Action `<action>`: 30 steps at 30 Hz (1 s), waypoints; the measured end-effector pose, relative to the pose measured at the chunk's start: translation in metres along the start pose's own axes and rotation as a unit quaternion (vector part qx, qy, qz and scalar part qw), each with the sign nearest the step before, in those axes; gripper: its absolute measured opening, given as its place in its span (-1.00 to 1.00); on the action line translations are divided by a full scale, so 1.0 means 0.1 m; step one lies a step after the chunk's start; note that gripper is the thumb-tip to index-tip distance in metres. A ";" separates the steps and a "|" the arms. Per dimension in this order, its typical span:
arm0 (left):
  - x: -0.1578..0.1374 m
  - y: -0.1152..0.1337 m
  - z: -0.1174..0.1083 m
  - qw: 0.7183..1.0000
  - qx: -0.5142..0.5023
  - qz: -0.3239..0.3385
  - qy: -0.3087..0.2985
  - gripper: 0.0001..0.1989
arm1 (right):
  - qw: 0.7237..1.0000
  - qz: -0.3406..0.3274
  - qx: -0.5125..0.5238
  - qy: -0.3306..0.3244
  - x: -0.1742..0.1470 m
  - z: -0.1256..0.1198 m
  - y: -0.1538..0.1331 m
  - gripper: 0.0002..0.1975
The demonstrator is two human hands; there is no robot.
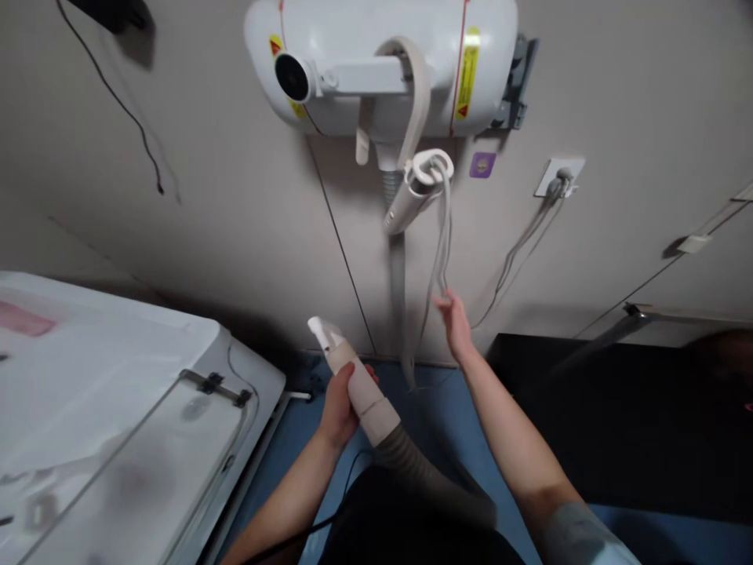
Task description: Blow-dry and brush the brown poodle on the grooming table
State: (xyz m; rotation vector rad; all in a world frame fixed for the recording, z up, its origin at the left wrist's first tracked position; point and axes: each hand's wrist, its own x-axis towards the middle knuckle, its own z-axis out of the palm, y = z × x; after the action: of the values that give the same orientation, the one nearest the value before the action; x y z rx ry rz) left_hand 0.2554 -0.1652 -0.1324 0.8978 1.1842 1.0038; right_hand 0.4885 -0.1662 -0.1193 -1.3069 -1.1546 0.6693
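My left hand (341,404) is wrapped around the pale handle of a blower hose nozzle (368,396), which tilts up to the left. Its grey ribbed hose (423,467) curves down in front of my body. Held out by the wall, my right hand (456,322) has its fingers apart and a little blurred. Beside its fingertips hang grey cords (442,243); I cannot tell if they touch. These cords run up to a handheld hair dryer (405,200) hanging below a white wall-mounted blower unit (353,110).
A white tub (250,373) with a clear hinged panel stands at the left. On the right wall is a socket (560,179) with plugged cords. A black box-like surface (612,439) lies low at the right, above the blue floor (471,416). A thin black cable (111,86) dangles upper left.
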 end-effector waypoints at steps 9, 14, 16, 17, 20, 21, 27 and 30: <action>1.32 0.69 0.63 0.941 0.229 0.216 -0.124 -0.70 | 0.833 0.290 0.013 -0.471 0.08 -0.64 0.08 -0.24; 1.39 0.74 1.24 0.903 0.270 0.261 -0.208 -0.62 | 0.920 0.187 0.054 -0.339 0.33 -0.63 0.20 -0.19; 1.37 0.67 1.25 0.922 0.249 0.254 -0.150 -0.61 | 0.948 0.101 0.099 -0.286 0.35 -0.59 0.34 -0.22; 1.33 0.60 1.18 0.934 0.233 0.250 -0.106 -0.62 | 0.953 0.067 0.116 -0.272 0.34 -0.57 0.42 -0.23; 1.04 0.28 0.82 0.957 0.163 0.240 0.019 -0.70 | 0.971 0.015 0.086 -0.222 0.40 -0.47 0.59 -0.28; 0.90 0.16 0.72 0.961 0.142 0.236 0.030 -0.74 | 0.981 0.003 0.051 -0.185 0.47 -0.41 0.61 -0.31; 0.49 0.04 1.02 0.934 0.203 0.292 -0.030 -0.67 | 0.978 -0.018 0.069 -0.195 0.67 0.09 0.57 -0.32; 0.65 0.39 1.53 0.923 0.207 0.323 -0.039 -0.71 | 0.950 -0.039 0.171 -0.259 0.34 0.06 0.69 -0.24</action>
State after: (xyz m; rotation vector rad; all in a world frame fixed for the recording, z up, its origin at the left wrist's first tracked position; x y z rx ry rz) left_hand 0.4066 -0.0969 -0.0903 1.7260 1.0654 1.2360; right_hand 0.5099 -0.1191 -0.1770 -0.8040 -1.4214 1.1424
